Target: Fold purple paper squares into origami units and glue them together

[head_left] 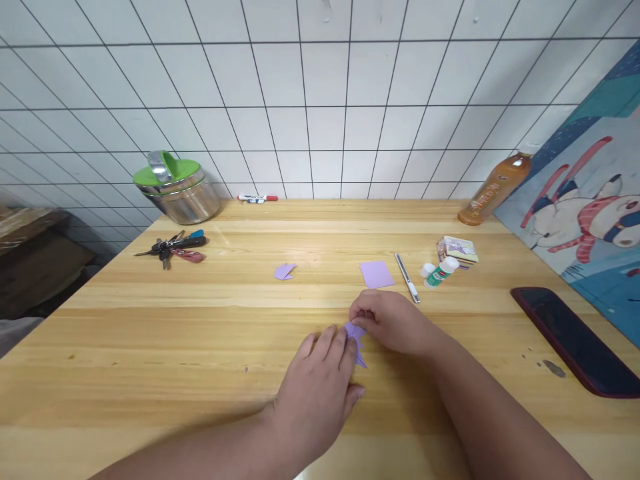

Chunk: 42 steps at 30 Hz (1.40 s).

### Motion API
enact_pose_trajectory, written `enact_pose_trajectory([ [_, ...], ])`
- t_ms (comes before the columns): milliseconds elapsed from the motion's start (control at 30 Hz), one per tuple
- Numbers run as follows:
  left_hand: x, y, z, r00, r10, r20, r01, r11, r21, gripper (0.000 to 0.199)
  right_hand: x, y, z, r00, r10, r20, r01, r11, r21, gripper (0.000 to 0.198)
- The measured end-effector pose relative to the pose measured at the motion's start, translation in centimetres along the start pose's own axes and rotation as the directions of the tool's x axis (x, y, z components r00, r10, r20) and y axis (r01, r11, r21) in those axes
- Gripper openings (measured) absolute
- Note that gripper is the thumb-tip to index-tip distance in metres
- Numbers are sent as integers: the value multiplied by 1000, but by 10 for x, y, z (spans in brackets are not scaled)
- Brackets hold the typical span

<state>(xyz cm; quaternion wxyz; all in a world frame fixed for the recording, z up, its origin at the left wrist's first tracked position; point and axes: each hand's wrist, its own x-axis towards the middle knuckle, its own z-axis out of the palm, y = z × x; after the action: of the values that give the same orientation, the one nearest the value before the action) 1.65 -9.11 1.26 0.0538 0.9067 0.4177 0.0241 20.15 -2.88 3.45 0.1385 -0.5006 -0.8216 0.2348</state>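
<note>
A folded purple paper (361, 360) lies on the wooden table, partly hidden under my fingers. My left hand (320, 380) rests over its left side with the fingers stretched out flat, pressing it down. At its upper edge, my right hand (390, 320) pinches the paper between thumb and curled index finger. Just beyond my right hand is a flat square of purple paper (377, 274). Farther to the left sits a small folded purple piece (285, 271).
Right of the square are a utility knife (407, 279), an uncapped glue stick (441, 273), a small paper stack (459, 251) and a phone (575, 340). A bottle (495, 190) stands back right. Keys (173, 249), a green-lidded steel pot (185, 193) and a marker (257, 198) are left.
</note>
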Motion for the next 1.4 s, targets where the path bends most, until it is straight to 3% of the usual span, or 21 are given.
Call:
enact_pose_trajectory([
  [200, 1, 1, -2, 1000, -12, 10, 12, 1000, 24, 52, -1, 10, 2, 998, 55, 39, -51, 995, -82, 14],
  [467, 1, 2, -8, 1000, -4, 13, 3, 1000, 28, 50, 1, 7, 3, 999, 19, 47, -7, 970, -245, 14],
  [533, 1, 1, -8, 1000, -4, 14, 3, 1000, 26, 50, 1, 6, 2, 1000, 19, 15, -15, 976, -216, 13],
  [733, 1, 1, -6, 1000, 2, 14, -2, 1000, 3, 50, 3, -1, 11, 1000, -19, -19, 20, 995, 101, 13],
  [867, 1, 1, -6, 1000, -2, 20, 2, 1000, -3, 51, 5, 1, 13, 1000, -5, -28, 7, 996, 91, 14],
  [967, 1, 1, -7, 1000, 0, 26, 0, 1000, -7, 50, -2, 13, -5, 989, 59, -137, -48, 995, 84, 15],
  [1033, 1, 0, -8, 1000, -2, 30, 3, 1000, -16, 50, -11, 24, -22, 972, 167, -167, -158, 985, 67, 15],
  [1133, 1, 0, -8, 999, -10, 31, 11, 1000, -22, 50, -24, 38, -41, 946, 308, -99, -304, 951, 58, 11],
  [1233, 1, 0, -8, 1000, -15, 26, 15, 1000, -21, 49, -29, 42, -42, 957, 291, -21, -289, 955, 64, 14],
  [1400, 1, 0, -6, 1000, -9, 14, 10, 1000, -22, 49, -23, 34, -27, 953, 296, 58, -287, 949, -135, 20],
])
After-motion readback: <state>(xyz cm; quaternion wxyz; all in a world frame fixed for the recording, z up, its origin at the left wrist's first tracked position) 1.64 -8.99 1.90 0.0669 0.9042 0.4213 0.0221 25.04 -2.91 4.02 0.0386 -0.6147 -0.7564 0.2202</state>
